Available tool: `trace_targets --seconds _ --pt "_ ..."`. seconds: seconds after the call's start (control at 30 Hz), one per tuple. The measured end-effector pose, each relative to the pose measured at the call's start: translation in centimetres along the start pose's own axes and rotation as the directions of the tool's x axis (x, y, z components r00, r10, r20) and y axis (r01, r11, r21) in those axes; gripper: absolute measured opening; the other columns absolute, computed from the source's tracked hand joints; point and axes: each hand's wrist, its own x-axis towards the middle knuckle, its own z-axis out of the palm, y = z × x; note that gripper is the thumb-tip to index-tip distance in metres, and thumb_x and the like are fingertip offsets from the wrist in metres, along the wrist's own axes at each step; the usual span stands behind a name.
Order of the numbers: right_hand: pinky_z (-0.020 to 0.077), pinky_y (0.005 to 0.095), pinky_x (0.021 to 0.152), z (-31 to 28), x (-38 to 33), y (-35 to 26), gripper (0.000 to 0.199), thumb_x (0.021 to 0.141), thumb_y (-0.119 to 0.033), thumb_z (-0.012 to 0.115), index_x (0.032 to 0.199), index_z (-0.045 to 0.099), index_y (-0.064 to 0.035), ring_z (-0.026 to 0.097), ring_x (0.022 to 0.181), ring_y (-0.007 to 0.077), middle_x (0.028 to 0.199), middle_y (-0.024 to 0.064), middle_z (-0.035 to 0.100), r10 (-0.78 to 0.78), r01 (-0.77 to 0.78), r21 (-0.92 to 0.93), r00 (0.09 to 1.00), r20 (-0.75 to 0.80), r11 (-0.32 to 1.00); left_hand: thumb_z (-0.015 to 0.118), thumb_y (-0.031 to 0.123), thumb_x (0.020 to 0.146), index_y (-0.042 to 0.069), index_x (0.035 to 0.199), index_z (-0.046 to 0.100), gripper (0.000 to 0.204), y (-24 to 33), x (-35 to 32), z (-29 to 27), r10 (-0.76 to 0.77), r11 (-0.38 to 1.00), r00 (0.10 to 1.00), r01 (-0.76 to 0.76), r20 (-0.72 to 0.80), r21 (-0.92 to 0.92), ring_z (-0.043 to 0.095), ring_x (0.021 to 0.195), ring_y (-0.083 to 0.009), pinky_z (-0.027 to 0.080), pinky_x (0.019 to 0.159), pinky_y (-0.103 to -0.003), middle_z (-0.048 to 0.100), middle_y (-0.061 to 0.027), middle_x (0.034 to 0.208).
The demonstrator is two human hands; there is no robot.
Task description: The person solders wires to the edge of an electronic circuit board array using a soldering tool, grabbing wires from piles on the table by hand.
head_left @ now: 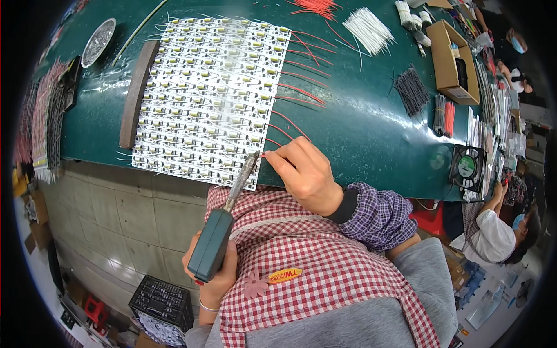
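Observation:
A white panel of circuit boards, set with rows of small yellowish and dark parts, lies on the green table in front of me. Red wires stick out along its right edge. My left hand is closed round the dark green handle of a soldering gun. Its tip meets the lower right part of the panel. Beside that tip, my right hand pinches the end of a short red wire at the board's edge; the fingers partly cover it.
A dark bar lies along the panel's left edge. Farther off are a metal dish, white wires, black wires and a cardboard box. A small fan stands at the right. Another person sits beyond it.

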Motion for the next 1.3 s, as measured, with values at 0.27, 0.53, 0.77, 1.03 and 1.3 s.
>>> trace_targets --seconds 0.27,0.53,0.77,1.03,1.3 --pt "0.0482 0.0337 0.066 0.0 -0.5 0.1 0.029 0.07 0.0 0.064 0.098 0.064 0.0065 0.055 0.077 0.0241 0.083 0.0098 0.054 0.0 0.0 -0.006 0.998 0.062 1.0 0.073 0.004 0.086 -0.003 0.117 0.063 0.033 1.3 -1.4 -1.3 -0.355 0.906 0.935 0.351 0.025 -0.236 0.057 0.069 -0.0096 0.047 0.061 -0.026 0.064 -0.0079 0.095" --pt "0.0473 0.0334 0.065 -0.1 -0.3 -0.2 0.029 0.07 -0.001 0.065 0.098 0.065 0.0046 0.056 0.079 0.0234 0.084 0.0089 0.056 -0.045 0.045 -0.027 0.999 -0.003 0.999 0.078 0.01 0.083 -0.009 0.109 0.065 0.034 0.6 -2.1 -0.8 -0.26 0.955 0.964 0.249 -0.051 -0.161 0.067 0.089 -0.0235 0.053 0.077 -0.033 0.068 -0.0177 0.105" --pt "0.0456 0.0333 0.057 0.0 -1.2 -1.0 0.031 0.065 0.007 0.069 0.096 0.068 0.0022 0.057 0.07 0.0219 0.08 0.0068 0.06 0.026 -0.027 0.068 1.0 0.006 0.997 0.08 0.01 0.078 -0.008 0.104 0.066 0.035 -1.5 -3.1 -0.9 -0.043 0.996 0.989 0.054 -0.142 0.069 0.062 0.072 -0.0236 0.051 0.067 -0.032 0.065 -0.0141 0.088" --pt "0.0454 0.0327 0.056 0.1 -1.4 -1.2 0.032 0.067 0.01 0.067 0.097 0.068 0.0031 0.055 0.068 0.0218 0.08 0.0081 0.058 0.034 -0.037 0.105 0.999 0.027 0.994 0.073 0.001 0.076 -0.007 0.091 0.066 0.018 -0.5 -1.9 -0.6 -0.056 0.992 0.997 0.05 -0.053 -0.114 0.063 0.064 -0.0219 0.049 0.056 -0.031 0.064 -0.0135 0.083" --pt "0.0455 0.0325 0.056 0.0 -1.3 -1.4 0.031 0.067 0.009 0.067 0.097 0.068 0.0037 0.055 0.068 0.0221 0.079 0.0083 0.058 0.035 -0.039 0.091 0.999 0.036 0.995 0.072 0.0 0.075 -0.007 0.09 0.066 0.017 0.7 -0.9 -0.6 0.04 0.999 0.999 -0.04 -0.014 0.008 0.063 0.06 -0.0247 0.048 0.055 -0.032 0.063 -0.0144 0.081"
